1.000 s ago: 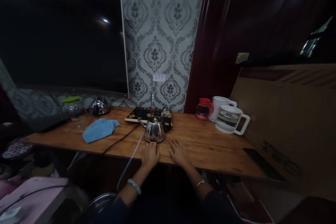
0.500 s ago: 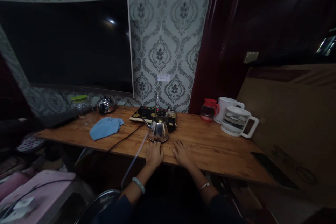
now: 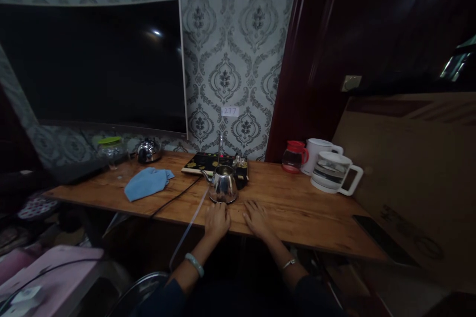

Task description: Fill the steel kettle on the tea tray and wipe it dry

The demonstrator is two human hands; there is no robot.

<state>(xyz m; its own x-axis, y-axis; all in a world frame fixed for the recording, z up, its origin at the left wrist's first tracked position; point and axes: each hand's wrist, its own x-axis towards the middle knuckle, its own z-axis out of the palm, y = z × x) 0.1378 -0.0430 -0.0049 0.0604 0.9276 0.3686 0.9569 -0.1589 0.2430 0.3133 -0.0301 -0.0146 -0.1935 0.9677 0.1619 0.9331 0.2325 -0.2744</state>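
A shiny metal kettle (image 3: 223, 187) without a lid stands upright near the front of the wooden table (image 3: 290, 208), its spout to the left. My left hand (image 3: 217, 219) lies flat on the table edge just in front of the kettle, holding nothing; whether its fingertips touch the kettle I cannot tell. To the right of it my right hand (image 3: 257, 218) rests palm down on the wood with fingers stretched out, apart from the kettle. Behind the kettle lies a black tea stove (image 3: 203, 161) with gold flowers, a small red light and a thin upright spout.
A blue cloth (image 3: 148, 184), a round metal kettle (image 3: 148, 151) and a glass jar with a green lid (image 3: 110, 146) are at left. At right stand a red-lidded jug (image 3: 294, 157), a white kettle (image 3: 315, 151) and a glass pot with white handle (image 3: 330, 172). A phone-like dark slab (image 3: 383, 238) lies near the right edge.
The view has shifted slightly. Both hands stay resting on the table and the kettle has not moved.
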